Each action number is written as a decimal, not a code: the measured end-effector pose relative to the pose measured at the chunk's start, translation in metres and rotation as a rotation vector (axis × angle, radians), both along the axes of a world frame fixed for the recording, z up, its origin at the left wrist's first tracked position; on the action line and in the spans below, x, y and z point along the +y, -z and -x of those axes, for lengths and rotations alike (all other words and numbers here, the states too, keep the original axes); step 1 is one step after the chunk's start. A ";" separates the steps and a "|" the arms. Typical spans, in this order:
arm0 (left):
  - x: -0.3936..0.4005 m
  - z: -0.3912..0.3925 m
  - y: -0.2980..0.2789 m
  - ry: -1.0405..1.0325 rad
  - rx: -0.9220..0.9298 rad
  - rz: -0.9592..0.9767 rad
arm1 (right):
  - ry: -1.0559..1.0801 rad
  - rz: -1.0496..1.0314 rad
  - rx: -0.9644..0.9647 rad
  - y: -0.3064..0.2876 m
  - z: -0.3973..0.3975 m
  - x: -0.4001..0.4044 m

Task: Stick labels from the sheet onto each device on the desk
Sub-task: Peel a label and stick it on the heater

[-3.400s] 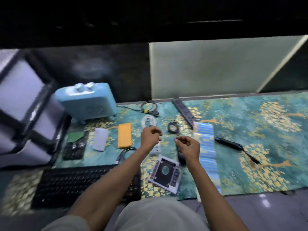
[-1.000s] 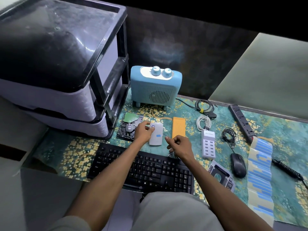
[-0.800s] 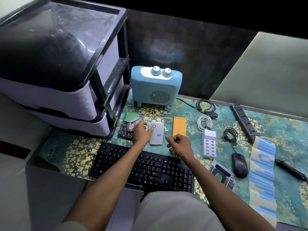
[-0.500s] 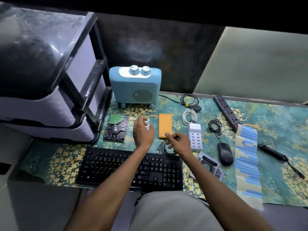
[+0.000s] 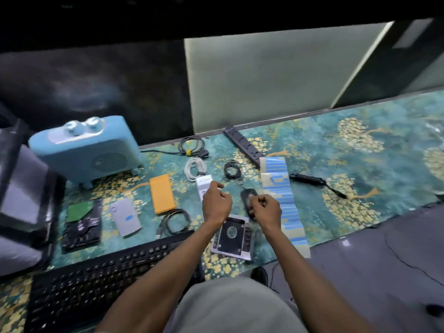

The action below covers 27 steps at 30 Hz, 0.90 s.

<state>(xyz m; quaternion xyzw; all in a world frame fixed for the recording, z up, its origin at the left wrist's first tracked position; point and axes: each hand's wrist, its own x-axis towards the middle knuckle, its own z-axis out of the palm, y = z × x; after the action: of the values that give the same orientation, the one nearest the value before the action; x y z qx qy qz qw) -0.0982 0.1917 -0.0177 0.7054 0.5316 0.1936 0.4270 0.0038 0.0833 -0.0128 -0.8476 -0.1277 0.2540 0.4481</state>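
- So far, only one label is showing for certain: a blue one is sitting on the grey-white portable drive (image 5: 125, 216), lying between the bare hard disk (image 5: 81, 224) and the orange power bank (image 5: 162, 193).
- Label sheet (image 5: 282, 200) is lying unfolded along the desk's right side, several blue strips showing on it, some gaps too.
- Left hand (image 5: 216, 203) is hovering over the white multi-port charger (image 5: 203, 185), fingers curled loosely; whether a label is pinched there, I cannot tell.
- Right hand (image 5: 265, 207) is hanging over the black mouse (image 5: 247, 197), just beside the sheet, fingertips drawn together as if pinching; nothing is visible between them in the blur.
- Looking unlabelled from here: blue heater (image 5: 84, 150), power bank, hard disk, keyboard (image 5: 101, 282), drive caddy (image 5: 231, 239), power strip (image 5: 242, 146), black tool (image 5: 312, 180) past the sheet.
- Judging by this, most of the job is remaining; the hands seem to be working toward the sheet for the next label.
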 end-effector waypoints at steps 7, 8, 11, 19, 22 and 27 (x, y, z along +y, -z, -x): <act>-0.040 -0.093 -0.014 0.363 0.032 0.304 | 0.264 0.049 -0.079 -0.002 -0.061 -0.063; -0.040 -0.100 -0.014 0.392 0.025 0.391 | 0.259 0.051 -0.085 -0.001 -0.066 -0.068; -0.038 -0.123 -0.014 0.389 0.021 0.582 | 0.195 0.061 -0.106 0.002 -0.085 -0.074; -0.033 -0.148 -0.001 0.147 0.055 0.543 | -0.139 0.154 0.112 0.008 -0.118 -0.070; -0.030 -0.154 0.002 0.123 0.022 0.584 | -0.110 0.162 0.133 0.014 -0.126 -0.067; -0.032 -0.151 -0.007 0.163 0.005 0.651 | 0.042 0.092 0.102 0.016 -0.129 -0.062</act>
<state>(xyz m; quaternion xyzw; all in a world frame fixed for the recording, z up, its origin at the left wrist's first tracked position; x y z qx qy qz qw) 0.0530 0.1600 -0.0110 0.5729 0.5083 -0.0229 0.6425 0.1327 0.0217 -0.0290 -0.8558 -0.0749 0.2932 0.4196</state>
